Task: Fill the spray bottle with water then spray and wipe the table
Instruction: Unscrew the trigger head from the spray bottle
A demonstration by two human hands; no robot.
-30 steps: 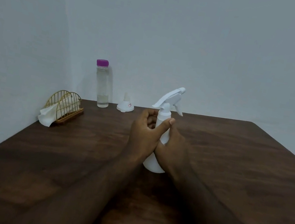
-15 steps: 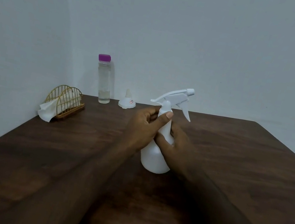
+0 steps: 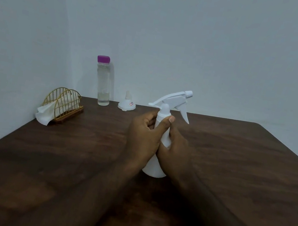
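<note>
Barely begun: your left hand (image 3: pixel 143 138) pinches the collar of the spray bottle (image 3: pixel 154 170), right hand (image 3: pixel 176 151) curled round its body, upright on the table (image 3: pixel 234 167); trigger head (image 3: pixel 174 97) on, filling, spraying, wiping all ahead

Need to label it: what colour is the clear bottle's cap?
Magenta cap on the water bottle, clearest in the head view.
</note>
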